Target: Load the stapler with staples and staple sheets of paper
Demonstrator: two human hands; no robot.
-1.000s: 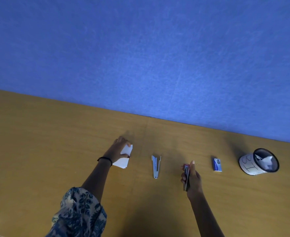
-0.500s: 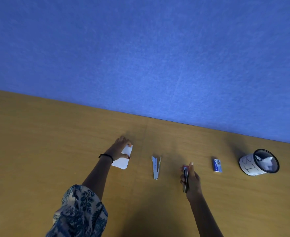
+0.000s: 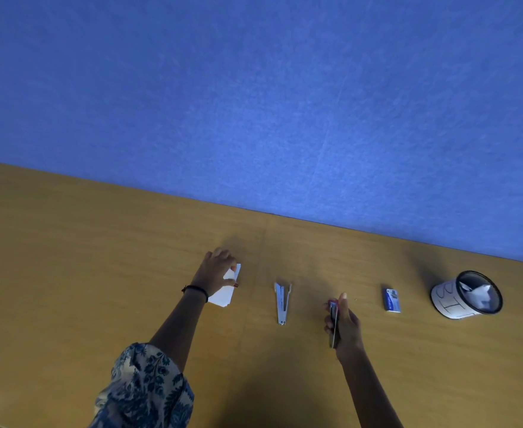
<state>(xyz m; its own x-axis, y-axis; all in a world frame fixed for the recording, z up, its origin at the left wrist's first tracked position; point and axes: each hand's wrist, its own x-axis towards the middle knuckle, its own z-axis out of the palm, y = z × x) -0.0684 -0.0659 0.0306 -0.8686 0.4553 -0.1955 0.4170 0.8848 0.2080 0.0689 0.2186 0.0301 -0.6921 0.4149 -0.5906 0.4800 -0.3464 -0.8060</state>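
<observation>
Stapler [image 3: 333, 322] stays gripped in the curled fingers of the right hand [image 3: 345, 327], staple box [image 3: 391, 300] near on its right, while the left hand [image 3: 218, 271] keeps pinching the white paper stack [image 3: 226, 290] well to its left, so little has moved and bringing paper to stapler seems next.

Much of the stapler [image 3: 334, 329] behind right hand [image 3: 347, 328]; paper stack [image 3: 223, 296] partly under left hand [image 3: 217, 268].

L→R on table [image 3: 68, 273]: paper [image 3: 226, 293], metal tool [image 3: 282, 302], stapler [image 3: 333, 319], staple box [image 3: 392, 300], cup [image 3: 448, 299].
</observation>
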